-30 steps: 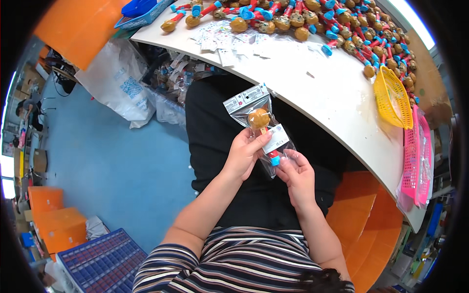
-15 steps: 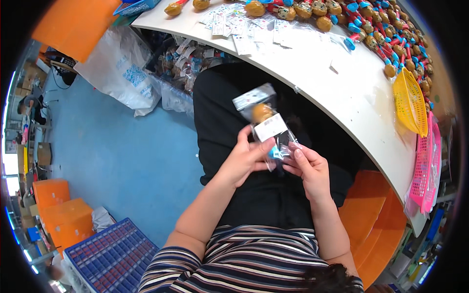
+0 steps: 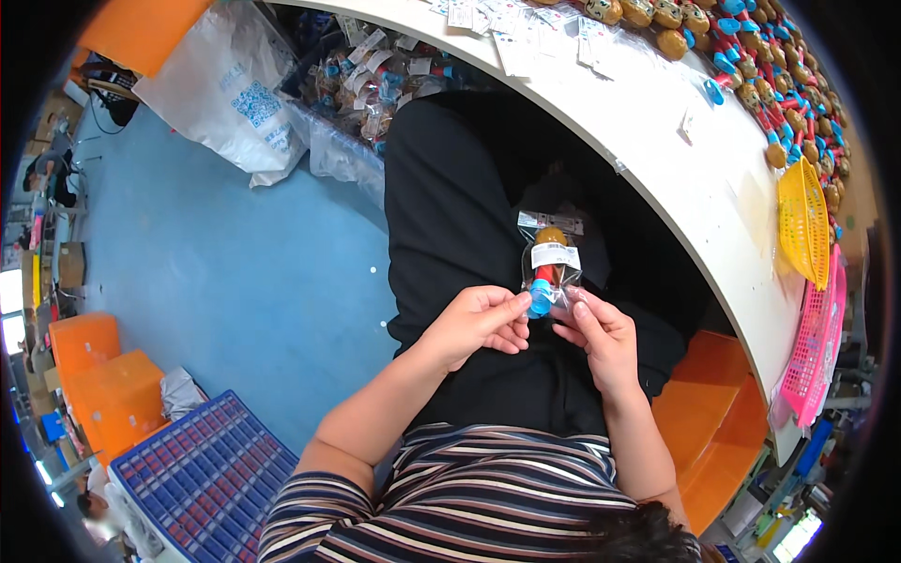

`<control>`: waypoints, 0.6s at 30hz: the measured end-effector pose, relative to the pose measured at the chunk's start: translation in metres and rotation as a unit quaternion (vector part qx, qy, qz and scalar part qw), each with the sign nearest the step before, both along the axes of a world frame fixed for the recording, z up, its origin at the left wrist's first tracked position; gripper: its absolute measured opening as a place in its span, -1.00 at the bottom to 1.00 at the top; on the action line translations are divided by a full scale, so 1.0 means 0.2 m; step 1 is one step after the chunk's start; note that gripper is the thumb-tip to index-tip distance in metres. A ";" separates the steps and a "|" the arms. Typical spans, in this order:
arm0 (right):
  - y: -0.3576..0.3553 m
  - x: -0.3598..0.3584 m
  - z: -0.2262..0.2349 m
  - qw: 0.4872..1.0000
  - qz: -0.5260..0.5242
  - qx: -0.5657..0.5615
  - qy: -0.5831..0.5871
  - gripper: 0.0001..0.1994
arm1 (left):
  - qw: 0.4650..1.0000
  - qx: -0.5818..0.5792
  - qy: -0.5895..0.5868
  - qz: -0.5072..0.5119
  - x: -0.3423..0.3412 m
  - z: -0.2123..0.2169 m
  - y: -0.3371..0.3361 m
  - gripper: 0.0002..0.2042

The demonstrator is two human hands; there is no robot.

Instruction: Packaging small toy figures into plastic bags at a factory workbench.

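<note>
Over my lap is a toy in a clear plastic bag [image 3: 543, 275], with a round golden-brown head, a red stem and a blue end. A white label crosses the bag below the head, and a printed header card tops it. The thumb and fingers of my left hand [image 3: 483, 324] pinch the bag at the blue end. On the other side, my right hand [image 3: 601, 340] grips the bag's lower right corner between thumb and fingers. The bag is held with its header pointing away from me.
The white table [image 3: 676, 188] curves round my right, bearing many similar unbagged toys [image 3: 784, 84], cards [image 3: 591, 42], a yellow basket [image 3: 802, 225] and a pink basket [image 3: 813, 347]. A bin of bagged toys [image 3: 380, 80] stands beyond my knees. A blue crate [image 3: 202, 469] sits lower left.
The bagged toy has turned more upright and moved slightly right and nearer. My left hand has slid down to the blue end, uncovering the red stem. The view has shifted a little.
</note>
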State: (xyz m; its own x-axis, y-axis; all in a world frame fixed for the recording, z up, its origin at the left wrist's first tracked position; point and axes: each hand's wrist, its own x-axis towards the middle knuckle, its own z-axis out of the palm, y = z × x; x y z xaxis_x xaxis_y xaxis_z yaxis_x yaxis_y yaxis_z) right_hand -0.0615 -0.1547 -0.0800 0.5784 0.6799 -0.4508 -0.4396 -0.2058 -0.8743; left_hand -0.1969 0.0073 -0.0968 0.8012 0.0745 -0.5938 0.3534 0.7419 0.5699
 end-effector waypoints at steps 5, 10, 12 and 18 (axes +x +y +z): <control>-0.05 0.00 0.01 0.999 -0.006 -0.028 0.024 -0.69 | 0.999 -0.004 -0.036 0.028 0.00 -0.06 -0.04 -0.77; -0.11 0.03 0.05 0.979 -0.055 0.000 0.195 -0.64 | 0.994 0.039 -0.096 0.036 0.00 -0.07 -0.09 -0.83; -0.14 0.05 0.07 0.978 -0.046 -0.010 0.202 -0.62 | 0.984 0.098 -0.141 0.049 0.00 -0.08 -0.10 -0.85; -0.17 0.05 0.11 0.984 -0.006 -0.040 0.175 -0.56 | 0.932 0.272 -0.241 -0.019 -0.01 -0.03 -0.12 -0.90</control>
